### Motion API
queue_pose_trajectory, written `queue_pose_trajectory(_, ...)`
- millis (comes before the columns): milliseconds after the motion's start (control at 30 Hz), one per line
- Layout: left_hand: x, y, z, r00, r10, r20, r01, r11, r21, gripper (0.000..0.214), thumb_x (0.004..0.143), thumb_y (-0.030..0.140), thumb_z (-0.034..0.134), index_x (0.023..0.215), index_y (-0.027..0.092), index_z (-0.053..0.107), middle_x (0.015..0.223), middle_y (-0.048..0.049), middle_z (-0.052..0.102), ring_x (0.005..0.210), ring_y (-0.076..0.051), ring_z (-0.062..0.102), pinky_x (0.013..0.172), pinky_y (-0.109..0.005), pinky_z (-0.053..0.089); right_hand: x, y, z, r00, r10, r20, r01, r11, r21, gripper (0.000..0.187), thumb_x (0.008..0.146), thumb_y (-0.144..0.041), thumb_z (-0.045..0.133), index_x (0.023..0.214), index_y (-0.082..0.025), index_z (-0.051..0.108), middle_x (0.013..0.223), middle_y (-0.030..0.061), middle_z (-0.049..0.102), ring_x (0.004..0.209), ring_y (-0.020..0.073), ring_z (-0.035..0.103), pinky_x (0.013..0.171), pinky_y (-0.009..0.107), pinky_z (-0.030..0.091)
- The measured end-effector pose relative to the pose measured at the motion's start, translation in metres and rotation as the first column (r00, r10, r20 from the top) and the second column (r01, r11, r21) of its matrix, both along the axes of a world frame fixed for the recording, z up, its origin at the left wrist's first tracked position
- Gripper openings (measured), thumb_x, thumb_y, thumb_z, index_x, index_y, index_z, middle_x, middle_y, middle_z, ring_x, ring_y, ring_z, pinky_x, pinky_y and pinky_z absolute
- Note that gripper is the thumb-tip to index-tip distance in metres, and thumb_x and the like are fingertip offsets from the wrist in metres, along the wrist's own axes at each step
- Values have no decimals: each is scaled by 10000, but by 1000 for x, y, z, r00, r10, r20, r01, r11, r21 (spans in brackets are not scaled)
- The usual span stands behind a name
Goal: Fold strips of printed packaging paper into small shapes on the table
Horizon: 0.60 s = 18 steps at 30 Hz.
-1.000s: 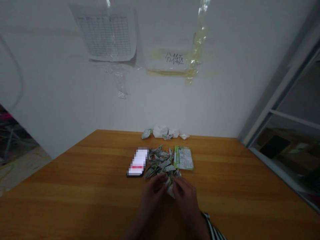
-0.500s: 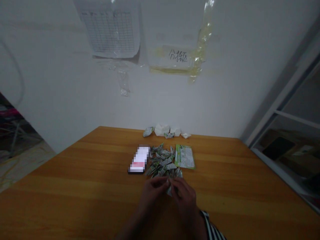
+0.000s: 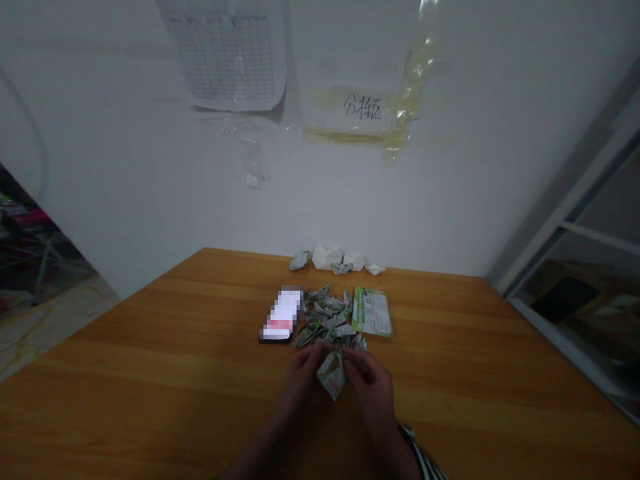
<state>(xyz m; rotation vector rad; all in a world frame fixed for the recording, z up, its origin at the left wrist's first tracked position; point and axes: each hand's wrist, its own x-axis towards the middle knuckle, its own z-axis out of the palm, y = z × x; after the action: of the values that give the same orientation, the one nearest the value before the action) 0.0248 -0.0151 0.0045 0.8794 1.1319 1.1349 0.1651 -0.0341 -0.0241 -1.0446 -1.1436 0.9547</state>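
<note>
Folded printed piece [image 3: 332, 378] is pinched between the fingertips of left hand [image 3: 301, 369] and right hand [image 3: 371, 379], lower centre of frame, one corner pointing down. Could be torn if the hands were pulled apart, or dropped if the pinch were loosened. Heap of crumpled pieces [image 3: 330, 315], just above, could be scattered if brushed by knuckles; phone [image 3: 283, 315], at its left, could be nudged. Handwritten sign [image 3: 363, 107], upper centre, can be read as 分拣区. Gridded sheet [image 3: 233, 60], upper left, and green-and-white packet [image 3: 373, 313], right of heap, can't be read; no brand made out.
</note>
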Motion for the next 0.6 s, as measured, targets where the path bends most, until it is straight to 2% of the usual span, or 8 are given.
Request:
queue_pose_trajectory(67, -2, 0, 2, 996, -88, -5, 88, 996, -15, 521, 702, 624, 660, 902, 155, 765, 869, -92, 757, 806, -253, 692, 668, -300, 514, 6, 4, -1, 1000, -25, 9, 25, 1000, -8, 233, 820, -340, 670, 961, -173, 750, 900, 97, 756, 807, 237, 707, 700, 318, 575)
queue_pose_trajectory(133, -3, -1, 4, 982, -171, -80, 175, 984, 44, 485, 662, 556, 735, 925, 151, 768, 886, -84, 757, 820, -251, 682, 697, -292, 504, 11, 6, -1, 996, -26, 91, 22, 999, 40, 208, 830, -330, 659, 927, -179, 762, 875, 92, 747, 803, 230, 696, 696, 311, 570)
queue_pose_trajectory(200, -2, -2, 4, 968, -170, -183, 192, 975, 111, 439, 623, 493, 784, 871, 131, 773, 812, -72, 749, 772, -240, 666, 684, -278, 488, 14, 5, 0, 982, -14, 191, -7, 994, 112, 183, 854, -305, 632, 908, -197, 770, 860, 82, 732, 805, 220, 685, 700, 305, 567)
queue_pose_trajectory(300, 0, -2, 2, 959, -93, -269, 139, 978, 156, 394, 652, 493, 755, 761, 114, 759, 677, -54, 704, 663, -211, 624, 592, -258, 452, 12, 2, 3, 944, -44, 327, -34, 973, 230, 191, 859, -267, 630, 1000, -216, 748, 908, 77, 709, 827, 209, 674, 721, 306, 570)
queue_pose_trajectory(400, 2, -3, -1, 948, -97, -302, 162, 966, 200, 387, 706, 507, 702, 686, 122, 735, 612, -38, 658, 602, -185, 579, 547, -244, 418, 9, -1, 6, 886, -160, 435, 1, 939, 345, 207, 853, -197, 618, 1030, -215, 722, 957, 82, 695, 864, 208, 662, 757, 316, 566)
queue_pose_trajectory(533, 7, -6, 0, 925, -142, -353, 227, 951, 210, 418, 743, 533, 654, 625, 135, 713, 529, -18, 599, 528, -160, 524, 507, -235, 381, 8, -1, 7, 783, -350, 514, 92, 883, 461, 125, 834, -135, 607, 844, -212, 705, 906, 71, 698, 873, 223, 642, 792, 356, 532)
queue_pose_trajectory(600, 10, -7, 0, 921, -152, -358, 239, 948, 212, 426, 752, 540, 640, 611, 144, 704, 524, -15, 590, 521, -157, 513, 495, -231, 378, 8, 0, 6, 772, -385, 506, 124, 872, 474, 112, 832, -137, 611, 777, -212, 673, 846, 56, 697, 825, 216, 640, 755, 345, 525)
